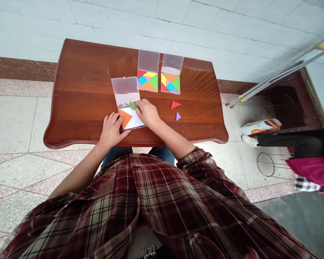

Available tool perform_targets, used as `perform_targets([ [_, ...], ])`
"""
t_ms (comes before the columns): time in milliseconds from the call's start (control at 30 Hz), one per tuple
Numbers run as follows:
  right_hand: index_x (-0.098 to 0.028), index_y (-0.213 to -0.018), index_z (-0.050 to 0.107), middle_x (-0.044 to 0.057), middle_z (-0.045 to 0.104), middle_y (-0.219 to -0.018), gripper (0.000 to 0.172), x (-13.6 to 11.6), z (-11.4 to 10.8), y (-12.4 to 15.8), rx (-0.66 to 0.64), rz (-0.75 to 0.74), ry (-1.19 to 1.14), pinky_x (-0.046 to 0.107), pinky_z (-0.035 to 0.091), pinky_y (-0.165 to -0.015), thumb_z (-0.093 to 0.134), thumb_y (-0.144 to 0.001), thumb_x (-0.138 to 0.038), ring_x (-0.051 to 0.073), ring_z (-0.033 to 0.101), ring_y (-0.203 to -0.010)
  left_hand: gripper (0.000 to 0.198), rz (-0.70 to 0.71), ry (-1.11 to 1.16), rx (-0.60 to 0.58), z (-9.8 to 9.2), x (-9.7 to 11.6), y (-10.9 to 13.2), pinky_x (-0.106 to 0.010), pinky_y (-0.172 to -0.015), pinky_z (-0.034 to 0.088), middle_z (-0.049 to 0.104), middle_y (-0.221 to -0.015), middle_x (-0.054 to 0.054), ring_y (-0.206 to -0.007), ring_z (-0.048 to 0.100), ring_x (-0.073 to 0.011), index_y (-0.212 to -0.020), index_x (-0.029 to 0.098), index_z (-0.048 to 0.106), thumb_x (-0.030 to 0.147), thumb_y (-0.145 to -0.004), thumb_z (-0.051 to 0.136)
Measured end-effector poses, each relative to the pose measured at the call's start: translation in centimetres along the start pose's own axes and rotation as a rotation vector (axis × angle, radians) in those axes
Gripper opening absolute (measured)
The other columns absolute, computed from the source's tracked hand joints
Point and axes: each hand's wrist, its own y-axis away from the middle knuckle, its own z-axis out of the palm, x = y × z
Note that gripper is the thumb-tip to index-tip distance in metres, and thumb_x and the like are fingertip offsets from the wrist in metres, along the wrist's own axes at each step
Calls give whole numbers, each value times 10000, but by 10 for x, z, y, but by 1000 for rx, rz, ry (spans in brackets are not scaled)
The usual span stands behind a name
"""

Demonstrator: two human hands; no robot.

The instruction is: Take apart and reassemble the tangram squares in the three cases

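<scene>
Left hand (111, 130), thumb and fingers wide apart, touches the open case (137, 121), orange triangle (125, 118) inside. Right hand (148, 113) pinches a green piece (132, 105) over it. Purple triangle (178, 116), then red triangle (175, 104), lie rightward on the table (89, 75). Beyond: two filled cases (148, 61), lids open.

Left hand (112, 130) lowered, right hand (149, 113) pinching
Both bare forearms (174, 136) are stretched forward; the left one's palm faces down, thumb (125, 134) out sideways, while the right one's fingers (138, 104) squeeze together.
</scene>
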Motion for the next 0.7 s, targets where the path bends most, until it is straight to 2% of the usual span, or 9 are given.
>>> perform_targets([
  [100,-139,-1004,640,73,638,-955,207,10,-13,-4,-77,27,-100,277,381,-715,450,-931,-175,188,560,-842,628,2,1,-2,1,-1,0,-587,-1198,240,481,-1491,-171,-1425,376,-395,-1348,168,540,549,-850,583],
  [233,-140,-946,646,34,621,-837,193,17,-29,-17,-232,-43,-161,272,358,-704,457,-912,-162,159,527,-758,620,4,1,3,1,-1,0,-593,-1194,240,482,-1487,-172,-1423,374,-398,-1341,172,546,554,-854,572],
  [367,-143,-1025,680,72,685,-949,252,6,-34,-34,-342,-89,-7,290,383,-735,458,-907,-120,191,589,-852,625,4,0,-1,1,-2,-1,-593,-1192,241,479,-1482,-189,-1424,369,-403,-1331,151,551,556,-856,567],
  [533,-117,-1163,664,153,709,-1142,334,-13,-23,-49,-396,-74,252,322,442,-765,472,-895,-63,272,644,-1013,606,4,-3,9,1,-2,-1,-593,-1193,246,496,-1468,-174,-1418,379,-395,-1315,173,557,561,-850,573],
  [700,-122,-1214,651,156,708,-1173,360,-15,-11,-52,-404,-121,302,333,473,-816,441,-927,-68,280,646,-1083,607,0,10,6,0,1,0,-588,-1199,239,494,-1463,-182,-1415,380,-394,-1309,164,560,547,-840,590],
])
